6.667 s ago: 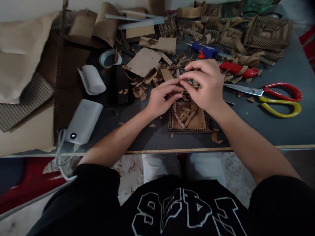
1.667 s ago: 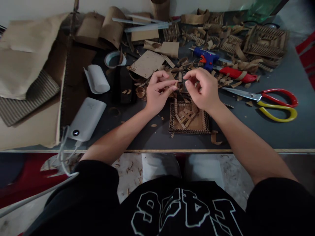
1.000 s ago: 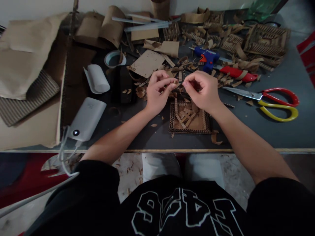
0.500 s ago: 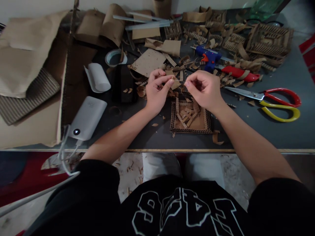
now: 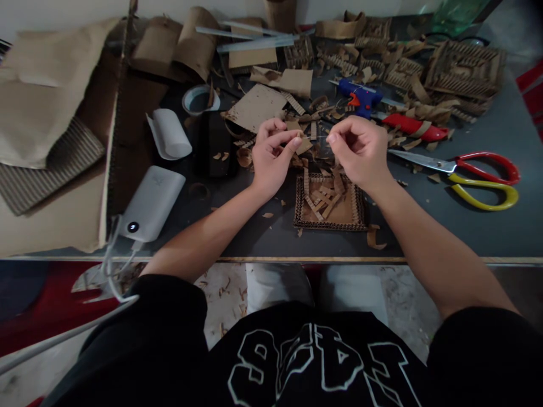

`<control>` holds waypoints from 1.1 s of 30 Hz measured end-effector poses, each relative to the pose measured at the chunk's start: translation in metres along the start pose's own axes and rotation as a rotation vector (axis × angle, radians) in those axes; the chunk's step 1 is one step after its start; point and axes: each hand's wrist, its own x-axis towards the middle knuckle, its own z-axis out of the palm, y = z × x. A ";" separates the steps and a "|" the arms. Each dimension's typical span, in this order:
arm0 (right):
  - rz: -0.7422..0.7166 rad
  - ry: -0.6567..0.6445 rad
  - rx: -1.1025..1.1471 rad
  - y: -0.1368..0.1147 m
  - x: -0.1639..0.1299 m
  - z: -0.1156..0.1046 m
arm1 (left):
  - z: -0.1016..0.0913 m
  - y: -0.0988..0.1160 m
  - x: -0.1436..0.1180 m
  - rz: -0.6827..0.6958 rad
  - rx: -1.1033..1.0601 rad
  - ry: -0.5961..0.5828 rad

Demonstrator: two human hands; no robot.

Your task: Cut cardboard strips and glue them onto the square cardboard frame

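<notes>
small tan cardboard scrap [image 5: 302, 146], pinched by left hand [image 5: 268, 158]

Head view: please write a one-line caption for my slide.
Left hand and right hand pinch a small cardboard scrap above a square cardboard tray, scissors nearby.

hands [image 5: 314, 150] pinching cardboard scrap [image 5: 302, 145], scissors [image 5: 475, 172]
</notes>
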 end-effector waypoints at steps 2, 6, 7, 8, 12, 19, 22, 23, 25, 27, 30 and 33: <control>0.030 0.034 0.023 0.005 0.001 -0.001 | -0.001 -0.003 0.001 0.013 0.007 0.011; 0.055 0.113 0.018 0.007 0.005 -0.008 | -0.001 -0.004 0.002 0.045 0.026 0.011; 0.035 0.123 -0.006 0.005 0.005 -0.009 | 0.000 -0.002 0.002 0.063 0.026 0.007; 0.008 0.124 -0.038 0.003 0.005 -0.011 | 0.000 0.000 0.001 0.085 0.024 0.002; -0.083 0.009 -0.157 -0.007 0.001 -0.011 | 0.002 0.008 -0.002 0.142 0.009 -0.037; -0.123 -0.091 -0.294 -0.009 -0.004 -0.005 | 0.001 0.009 -0.003 0.166 0.017 -0.052; -0.123 -0.093 -0.305 -0.009 -0.004 -0.005 | 0.002 0.009 -0.002 0.176 0.030 -0.060; -0.123 -0.097 -0.303 -0.010 -0.004 -0.005 | 0.002 0.009 -0.003 0.175 0.037 -0.069; -0.122 -0.103 -0.298 -0.010 -0.004 -0.004 | 0.002 0.009 -0.003 0.168 0.048 -0.091; -0.123 -0.105 -0.295 -0.011 -0.005 -0.004 | 0.001 0.009 -0.003 0.161 0.050 -0.108; -0.128 -0.102 -0.309 -0.011 -0.007 -0.003 | 0.001 0.010 -0.003 0.167 0.046 -0.117; -0.143 -0.093 -0.341 -0.012 -0.008 -0.002 | 0.000 0.010 -0.004 0.176 0.040 -0.119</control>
